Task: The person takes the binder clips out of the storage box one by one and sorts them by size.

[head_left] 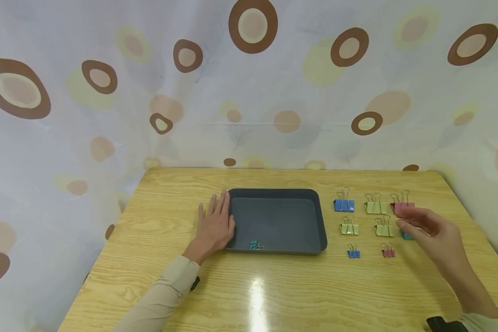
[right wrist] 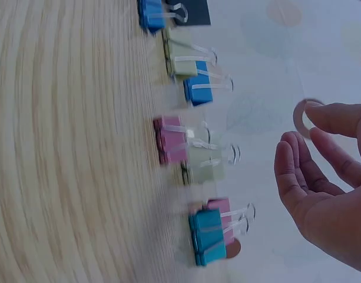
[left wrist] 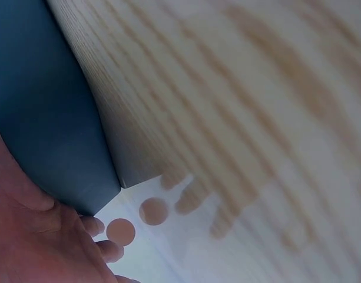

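My left hand (head_left: 215,227) lies with straight fingers along the left side of a dark grey tray (head_left: 280,221), touching its rim. A small teal binder clip (head_left: 254,245) lies inside by the tray's near wall. Over the right end of the binder clips hovers my right hand (head_left: 440,237), fingers loosely bent, holding nothing. It partly covers a teal binder clip (head_left: 406,234), which shows whole in the right wrist view (right wrist: 208,237). Just beyond the fingertips stands a large pink binder clip (head_left: 403,206).
Right of the tray are a large blue clip (head_left: 344,205), light green clips (head_left: 375,207), a small blue clip (head_left: 354,253) and a small pink clip (head_left: 388,252). A patterned curtain (head_left: 290,92) hangs behind the wooden table (head_left: 216,295).
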Motion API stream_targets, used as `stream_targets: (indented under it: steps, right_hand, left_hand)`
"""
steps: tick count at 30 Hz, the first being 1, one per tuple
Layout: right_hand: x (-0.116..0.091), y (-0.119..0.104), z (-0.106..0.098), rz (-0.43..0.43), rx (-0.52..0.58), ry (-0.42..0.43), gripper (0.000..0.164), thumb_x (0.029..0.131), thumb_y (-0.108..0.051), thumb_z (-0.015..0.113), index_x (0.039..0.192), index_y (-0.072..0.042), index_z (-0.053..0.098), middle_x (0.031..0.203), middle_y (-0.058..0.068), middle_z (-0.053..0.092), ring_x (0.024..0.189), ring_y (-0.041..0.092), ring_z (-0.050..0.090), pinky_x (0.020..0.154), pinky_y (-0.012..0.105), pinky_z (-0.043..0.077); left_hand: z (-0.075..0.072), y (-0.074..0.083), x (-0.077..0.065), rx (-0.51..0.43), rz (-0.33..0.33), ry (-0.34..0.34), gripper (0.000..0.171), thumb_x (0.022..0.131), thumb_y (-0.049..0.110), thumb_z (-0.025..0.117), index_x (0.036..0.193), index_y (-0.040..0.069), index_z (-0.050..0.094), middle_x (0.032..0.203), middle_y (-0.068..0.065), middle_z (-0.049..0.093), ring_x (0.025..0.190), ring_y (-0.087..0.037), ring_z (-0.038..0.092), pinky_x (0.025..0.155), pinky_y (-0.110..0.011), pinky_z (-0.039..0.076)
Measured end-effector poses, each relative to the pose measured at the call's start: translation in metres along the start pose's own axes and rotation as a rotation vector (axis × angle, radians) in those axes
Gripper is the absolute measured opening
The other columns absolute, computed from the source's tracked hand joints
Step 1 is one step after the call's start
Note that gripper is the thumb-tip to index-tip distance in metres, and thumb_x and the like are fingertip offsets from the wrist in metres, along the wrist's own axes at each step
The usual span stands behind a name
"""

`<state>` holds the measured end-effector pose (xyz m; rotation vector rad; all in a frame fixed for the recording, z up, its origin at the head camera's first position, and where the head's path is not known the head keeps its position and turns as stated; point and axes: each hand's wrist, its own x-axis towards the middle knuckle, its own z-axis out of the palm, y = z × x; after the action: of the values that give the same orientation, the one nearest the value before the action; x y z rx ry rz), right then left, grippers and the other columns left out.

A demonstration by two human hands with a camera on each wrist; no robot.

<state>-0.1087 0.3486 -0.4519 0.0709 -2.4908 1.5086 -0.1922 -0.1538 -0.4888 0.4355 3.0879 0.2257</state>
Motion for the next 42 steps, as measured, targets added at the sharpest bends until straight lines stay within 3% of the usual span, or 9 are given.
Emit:
stream_targets:
  steps: [8,10,15,17,24,27,32,42]
  right_hand:
    - [-0.006,-0.017,0.034,-0.035,0.057,-0.076,0.034,0.097,-0.001,0.068,0.13,0.005,0.062,0.117,-0.005,0.072,0.104,0.002,0.066,0.086,0.011,0.05]
    - [-0.008,-0.024,0.042,-0.028,0.076,-0.099,0.033,0.099,-0.003,0.067,0.13,0.004,0.062,0.117,-0.004,0.072,0.101,0.003,0.068,0.075,0.014,0.054]
    - [-0.009,-0.04,0.067,-0.061,0.113,-0.158,0.032,0.099,-0.005,0.067,0.13,0.004,0.063,0.118,0.0,0.071,0.102,0.007,0.068,0.074,0.019,0.056]
    - [-0.008,-0.044,0.077,-0.097,0.135,-0.18,0.032,0.099,-0.003,0.067,0.129,0.005,0.064,0.119,0.004,0.07,0.106,0.008,0.066,0.085,0.019,0.055]
    - [-0.004,-0.057,0.113,-0.172,0.179,-0.228,0.029,0.096,0.002,0.068,0.125,0.003,0.066,0.115,0.004,0.069,0.103,0.013,0.068,0.084,0.022,0.056]
    - [-0.002,-0.062,0.129,-0.2,0.179,-0.248,0.028,0.095,0.002,0.069,0.123,0.002,0.067,0.115,0.015,0.068,0.101,0.015,0.068,0.084,0.023,0.056]
    - [-0.001,-0.068,0.156,-0.209,0.227,-0.339,0.029,0.095,0.001,0.07,0.123,0.005,0.066,0.118,0.028,0.065,0.099,0.015,0.069,0.082,0.026,0.058]
    - [0.004,-0.075,0.196,-0.171,0.206,-0.437,0.029,0.095,-0.005,0.073,0.121,0.004,0.067,0.119,0.024,0.066,0.099,0.025,0.07,0.084,0.03,0.058]
  left_hand:
    - [-0.001,0.002,-0.001,-0.006,0.0,-0.016,0.066,0.11,0.03,0.035,0.165,0.005,0.008,0.172,-0.01,0.01,0.157,-0.035,0.011,0.119,-0.067,0.011]
    - [-0.002,0.002,-0.001,-0.008,-0.001,-0.017,0.066,0.11,0.03,0.035,0.165,0.005,0.008,0.172,-0.01,0.01,0.157,-0.036,0.011,0.119,-0.067,0.012]
    - [-0.003,0.0,-0.001,-0.006,-0.002,-0.012,0.066,0.11,0.029,0.034,0.165,0.004,0.007,0.172,-0.01,0.009,0.157,-0.036,0.011,0.119,-0.066,0.012]
    - [-0.003,0.0,-0.001,-0.006,-0.005,-0.016,0.066,0.111,0.03,0.034,0.165,0.004,0.006,0.172,-0.01,0.008,0.157,-0.036,0.011,0.119,-0.066,0.012]
    - [-0.003,-0.003,-0.002,-0.018,-0.005,-0.015,0.067,0.11,0.03,0.034,0.165,0.004,0.006,0.172,-0.01,0.008,0.157,-0.037,0.011,0.119,-0.066,0.012]
    - [-0.002,-0.003,-0.002,-0.014,-0.006,-0.007,0.067,0.11,0.03,0.034,0.165,0.004,0.007,0.172,-0.01,0.009,0.157,-0.036,0.011,0.119,-0.066,0.012]
    - [-0.002,-0.003,-0.001,-0.008,-0.005,-0.004,0.067,0.11,0.03,0.035,0.165,0.005,0.007,0.172,-0.01,0.009,0.157,-0.036,0.011,0.119,-0.066,0.012]
    - [-0.002,0.001,-0.001,-0.012,0.001,-0.005,0.067,0.11,0.03,0.035,0.165,0.005,0.007,0.172,-0.01,0.009,0.157,-0.036,0.012,0.119,-0.066,0.011]
